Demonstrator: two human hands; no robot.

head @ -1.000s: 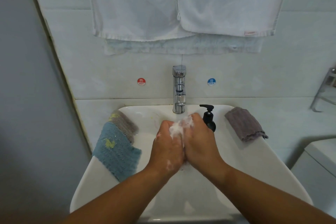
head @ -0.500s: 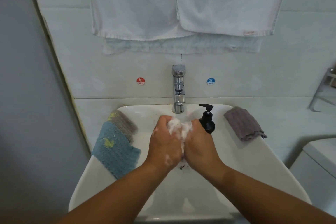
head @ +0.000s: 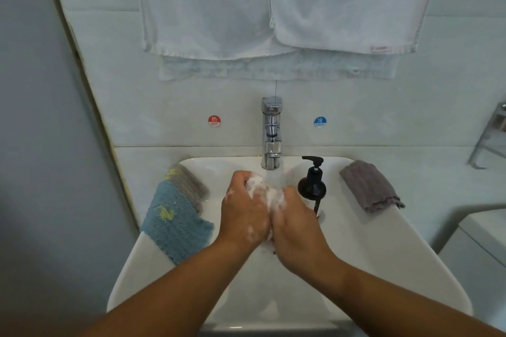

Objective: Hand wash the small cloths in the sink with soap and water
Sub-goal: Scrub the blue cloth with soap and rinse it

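Both hands meet over the middle of the sink, just near of the tap. The left hand has its fingers curled tight, its grip closed round a wad white with lather. The right hand presses in from the other side, its fingers likewise curled onto the wad, so each grip holds it and the two hands touch along their inner edges. Flecks of foam sit on both hands. The lather hides the fabric, so the wad's colour cannot be told. On the sink's left rim lies a blue cloth with yellow patches, overlapping a grey cloth at its far side. A second grey cloth, here the right cloth, lies folded on the far right rim, well apart from the hands. A black pump bottle stands just right of the right hand. On the pale tiled wall a red hot sticker and a blue cold sticker flank the tap, and white towels hang above. A metal rack shows at the right edge.
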